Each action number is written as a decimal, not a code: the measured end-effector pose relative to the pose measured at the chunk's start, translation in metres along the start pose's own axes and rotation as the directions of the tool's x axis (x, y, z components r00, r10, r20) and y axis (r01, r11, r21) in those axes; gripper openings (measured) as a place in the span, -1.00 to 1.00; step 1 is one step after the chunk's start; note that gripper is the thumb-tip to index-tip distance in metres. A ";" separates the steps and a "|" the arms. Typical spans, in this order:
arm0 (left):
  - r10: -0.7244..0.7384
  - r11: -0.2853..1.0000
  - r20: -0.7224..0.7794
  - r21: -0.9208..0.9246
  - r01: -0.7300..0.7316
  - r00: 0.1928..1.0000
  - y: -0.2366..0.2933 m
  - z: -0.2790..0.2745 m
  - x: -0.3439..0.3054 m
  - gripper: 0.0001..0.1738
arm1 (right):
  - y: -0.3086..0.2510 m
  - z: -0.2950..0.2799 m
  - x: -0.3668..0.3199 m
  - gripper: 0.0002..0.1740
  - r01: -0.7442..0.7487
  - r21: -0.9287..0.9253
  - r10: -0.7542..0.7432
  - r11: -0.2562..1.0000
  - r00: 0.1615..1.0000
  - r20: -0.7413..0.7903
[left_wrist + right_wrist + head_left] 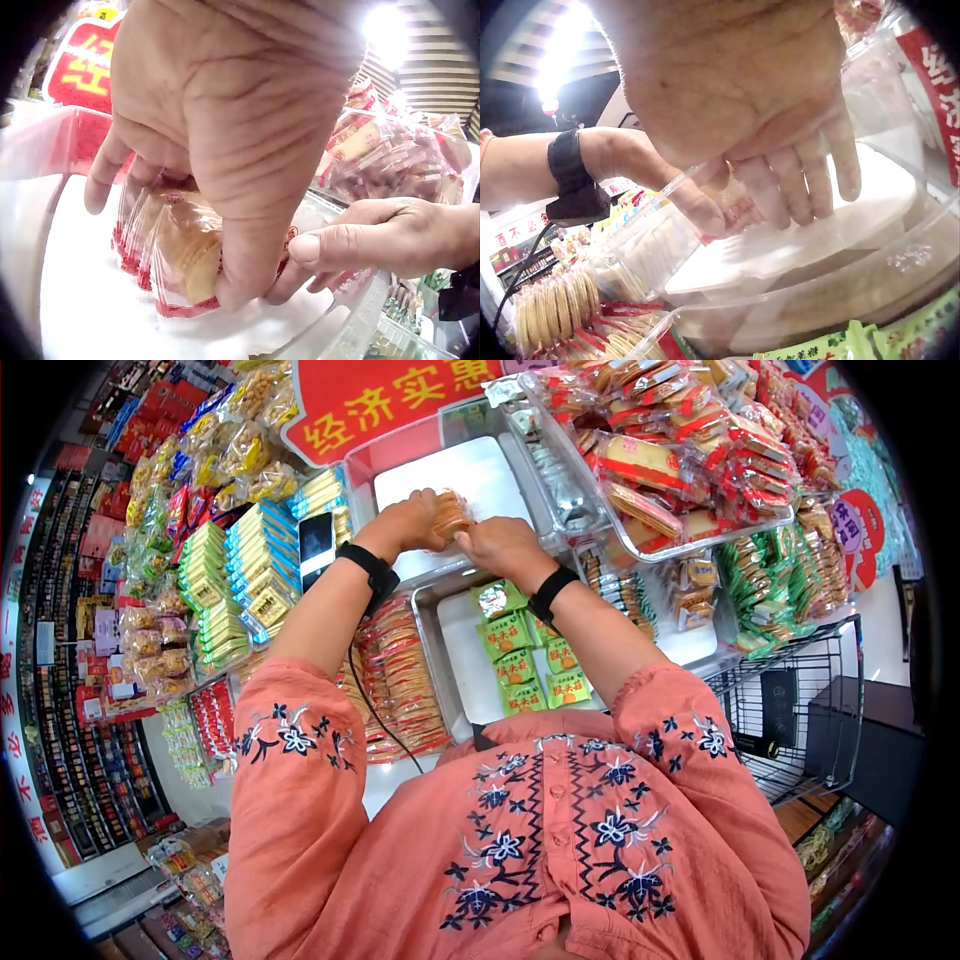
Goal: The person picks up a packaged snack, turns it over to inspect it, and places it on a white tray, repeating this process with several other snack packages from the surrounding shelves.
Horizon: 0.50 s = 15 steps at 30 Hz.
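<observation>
A small row of wrapped biscuit packets (452, 518) with red-edged, see-through wrappers stands on the white base of a transparent plastic bin (450, 470). My left hand (405, 525) grips this row from above, its thumb on the near side and its fingers over the top in the left wrist view. Close by on the right is my right hand (505, 548), its fingertips at the end of the packets. In the right wrist view the right fingers (810, 180) point down, fairly straight and slightly spread, over the white base. The left hand covers part of the packets.
Red-wrapped packets fill a raised bin (690, 545) at the right. Green packets (520, 665) lie in a nearer bin. Stacked round biscuits (400, 670) and a phone (317, 545) are at the left; a wire cart (790, 710) stands at the right.
</observation>
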<state>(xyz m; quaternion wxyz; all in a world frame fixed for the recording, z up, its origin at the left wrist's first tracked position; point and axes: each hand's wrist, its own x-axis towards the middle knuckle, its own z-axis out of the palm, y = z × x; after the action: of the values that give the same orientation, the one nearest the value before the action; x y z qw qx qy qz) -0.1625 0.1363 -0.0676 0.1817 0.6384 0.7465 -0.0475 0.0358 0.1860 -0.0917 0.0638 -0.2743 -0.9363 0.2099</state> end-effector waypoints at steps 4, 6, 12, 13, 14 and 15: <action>0.015 0.999 0.013 -0.049 -0.015 1.000 -0.003 -0.004 0.001 -0.02 | -0.002 -0.002 0.000 -0.45 -0.008 -0.014 0.008 1.000 1.000 0.015; 0.057 0.997 0.007 -0.055 -0.057 0.998 -0.010 -0.005 0.005 0.02 | -0.003 -0.003 -0.001 -0.45 -0.021 -0.017 0.022 1.000 0.999 0.024; 0.088 0.979 0.207 -0.200 -0.046 0.974 -0.024 -0.018 0.023 0.09 | 0.001 0.004 0.000 -0.42 0.023 -0.032 -0.024 0.999 0.999 -0.048; 0.072 0.971 0.220 -0.238 -0.018 0.973 -0.026 -0.018 0.023 0.07 | 0.002 0.005 0.000 -0.42 0.026 -0.031 -0.028 0.999 0.998 -0.057; 0.056 0.961 0.234 -0.275 0.011 0.971 -0.028 -0.017 0.024 0.05 | 0.002 0.007 0.001 -0.41 0.030 -0.030 -0.031 0.999 0.997 -0.066; 0.055 0.958 0.233 -0.288 0.015 0.971 -0.029 -0.018 0.023 0.06 | 0.002 0.006 0.001 -0.41 0.032 -0.028 -0.034 0.999 0.997 -0.074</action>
<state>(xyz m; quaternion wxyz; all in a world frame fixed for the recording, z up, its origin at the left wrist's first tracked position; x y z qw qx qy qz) -0.1967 0.1581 -0.0633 0.3615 0.6023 0.7117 -0.0130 0.0346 0.1856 -0.0984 0.0986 -0.2671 -0.9404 0.1857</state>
